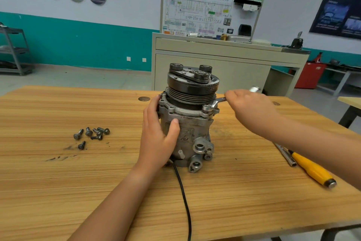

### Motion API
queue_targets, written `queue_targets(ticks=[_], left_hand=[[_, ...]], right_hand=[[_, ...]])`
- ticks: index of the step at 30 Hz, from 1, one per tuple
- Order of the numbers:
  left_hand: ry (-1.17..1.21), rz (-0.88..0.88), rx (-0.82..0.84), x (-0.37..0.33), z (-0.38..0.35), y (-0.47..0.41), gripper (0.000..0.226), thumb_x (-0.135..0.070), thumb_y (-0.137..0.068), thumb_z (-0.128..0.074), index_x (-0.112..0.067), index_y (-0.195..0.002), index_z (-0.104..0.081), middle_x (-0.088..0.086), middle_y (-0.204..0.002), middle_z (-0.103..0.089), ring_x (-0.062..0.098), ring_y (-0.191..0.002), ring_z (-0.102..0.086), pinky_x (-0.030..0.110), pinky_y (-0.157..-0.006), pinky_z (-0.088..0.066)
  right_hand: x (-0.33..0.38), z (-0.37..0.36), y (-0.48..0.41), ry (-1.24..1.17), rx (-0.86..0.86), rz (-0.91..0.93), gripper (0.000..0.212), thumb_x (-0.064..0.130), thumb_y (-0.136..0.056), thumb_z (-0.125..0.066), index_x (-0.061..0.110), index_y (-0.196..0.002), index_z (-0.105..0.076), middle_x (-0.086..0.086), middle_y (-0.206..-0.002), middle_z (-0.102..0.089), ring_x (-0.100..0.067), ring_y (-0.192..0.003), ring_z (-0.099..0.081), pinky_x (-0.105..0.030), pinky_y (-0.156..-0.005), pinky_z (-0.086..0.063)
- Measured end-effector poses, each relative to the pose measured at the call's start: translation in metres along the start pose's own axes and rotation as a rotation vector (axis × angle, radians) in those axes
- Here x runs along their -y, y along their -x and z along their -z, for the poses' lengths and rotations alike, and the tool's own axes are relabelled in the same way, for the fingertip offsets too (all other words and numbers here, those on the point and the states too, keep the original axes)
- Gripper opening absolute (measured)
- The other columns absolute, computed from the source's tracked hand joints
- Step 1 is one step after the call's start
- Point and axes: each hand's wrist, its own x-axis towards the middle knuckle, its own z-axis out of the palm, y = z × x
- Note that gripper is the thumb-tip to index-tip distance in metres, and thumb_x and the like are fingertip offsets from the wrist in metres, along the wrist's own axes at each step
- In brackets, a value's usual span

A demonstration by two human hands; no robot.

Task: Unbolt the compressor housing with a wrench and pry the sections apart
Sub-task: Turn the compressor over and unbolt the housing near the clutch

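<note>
A grey metal compressor (192, 125) stands upright on the wooden table (58, 192), its black pulley on top. My left hand (158, 135) wraps around the housing's left side, thumb across the front. My right hand (252, 106) grips a silver wrench (217, 102) whose ring end sits on a bolt (206, 107) at the housing's upper right flange. The wrench's far end pokes out behind my knuckles. Several removed bolts (91, 134) lie loose on the table to the left.
A yellow-handled screwdriver (312, 171) and a thin metal tool (286, 155) lie at the right under my forearm. A black cable (183, 197) runs from the compressor's base toward the near edge. A beige cabinet (224, 69) stands behind the table.
</note>
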Motion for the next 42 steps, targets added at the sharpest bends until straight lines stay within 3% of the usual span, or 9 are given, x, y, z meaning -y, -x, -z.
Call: queue_targets(ticks=[7, 11, 14, 18, 22, 27, 31, 37, 42], left_hand=[[0.008, -0.005, 0.002, 0.001, 0.0, 0.001, 0.058, -0.032, -0.085, -0.049, -0.051, -0.127, -0.015, -0.038, -0.126, -0.024, -0.025, -0.12, -0.022, -0.003, -0.098, -0.019], [0.021, -0.016, -0.01, 0.0, -0.001, 0.0, 0.057, -0.03, -0.084, -0.05, -0.051, -0.125, -0.016, -0.035, -0.126, -0.026, -0.025, -0.119, -0.023, -0.003, -0.097, -0.019], [0.028, 0.003, -0.007, -0.001, -0.001, 0.0, 0.058, -0.032, -0.084, -0.05, -0.049, -0.127, -0.016, -0.03, -0.127, -0.029, -0.016, -0.122, -0.029, 0.0, -0.099, -0.022], [0.028, 0.013, -0.009, -0.001, 0.0, 0.001, 0.059, -0.032, -0.084, -0.05, -0.044, -0.13, -0.016, -0.019, -0.132, -0.031, 0.001, -0.129, -0.031, 0.014, -0.106, -0.026], [0.016, 0.001, -0.01, -0.001, -0.001, 0.0, 0.058, -0.032, -0.084, -0.05, -0.042, -0.131, -0.016, -0.034, -0.126, -0.025, -0.006, -0.126, -0.029, 0.007, -0.104, -0.023], [0.009, -0.002, -0.016, 0.002, -0.001, -0.001, 0.058, -0.031, -0.084, -0.05, -0.039, -0.132, -0.018, -0.036, -0.125, -0.024, -0.016, -0.12, -0.027, 0.0, -0.1, -0.021], [0.014, -0.003, -0.006, 0.001, -0.002, -0.001, 0.058, -0.031, -0.084, -0.05, -0.041, -0.131, -0.018, -0.036, -0.124, -0.025, -0.021, -0.118, -0.027, -0.002, -0.098, -0.021], [-0.004, -0.014, -0.013, 0.003, -0.002, -0.002, 0.058, -0.032, -0.084, -0.049, -0.042, -0.131, -0.017, -0.038, -0.124, -0.024, -0.014, -0.121, -0.028, 0.004, -0.1, -0.023], [0.013, -0.005, 0.01, 0.003, 0.001, -0.003, 0.061, -0.035, -0.082, -0.051, -0.045, -0.131, -0.016, -0.039, -0.123, -0.024, -0.021, -0.118, -0.028, 0.0, -0.096, -0.023]], right_hand=[[-0.006, -0.016, -0.001, -0.244, -0.193, -0.009, 0.025, -0.002, -0.088, -0.053, 0.0, -0.112, -0.06, -0.016, -0.082, -0.068, -0.032, -0.071, -0.062, -0.036, -0.064, -0.046], [-0.017, 0.007, 0.042, -0.313, -0.428, -0.042, 0.031, 0.015, -0.092, -0.048, -0.001, -0.116, -0.059, -0.013, -0.07, -0.065, -0.029, -0.053, -0.06, -0.03, -0.044, -0.045], [-0.016, 0.029, 0.063, -0.228, -0.231, -0.041, 0.037, 0.027, -0.095, -0.037, 0.012, -0.126, -0.052, -0.008, -0.073, -0.066, -0.031, -0.052, -0.059, -0.034, -0.042, -0.048], [-0.004, 0.035, 0.066, -0.048, 0.019, -0.019, 0.045, 0.029, -0.098, -0.025, 0.034, -0.142, -0.015, 0.008, -0.089, -0.059, -0.017, -0.074, -0.059, -0.028, -0.056, -0.047], [0.009, 0.045, 0.059, -0.034, 0.086, -0.033, 0.048, 0.017, -0.097, -0.033, 0.027, -0.14, -0.015, 0.007, -0.071, -0.041, -0.016, -0.059, -0.045, -0.025, -0.045, -0.03], [0.04, 0.077, 0.061, 0.134, 0.258, 0.062, 0.063, -0.008, -0.085, -0.031, -0.003, -0.142, -0.006, -0.006, -0.061, -0.021, -0.015, -0.044, -0.022, -0.026, -0.036, -0.018], [0.042, 0.081, 0.055, 0.218, 0.263, 0.123, 0.062, -0.011, -0.084, -0.032, -0.011, -0.14, -0.006, -0.007, -0.058, -0.023, -0.016, -0.042, -0.023, -0.027, -0.033, -0.018], [0.001, 0.057, 0.043, 0.21, 0.174, 0.09, 0.056, 0.006, -0.091, -0.042, 0.019, -0.14, -0.018, 0.005, -0.062, -0.035, -0.011, -0.047, -0.032, -0.024, -0.037, -0.021], [-0.01, 0.025, 0.01, 0.147, 0.044, 0.029, 0.033, -0.002, -0.085, -0.048, 0.015, -0.113, -0.045, 0.003, -0.059, -0.04, -0.016, -0.046, -0.036, -0.025, -0.048, -0.026]])
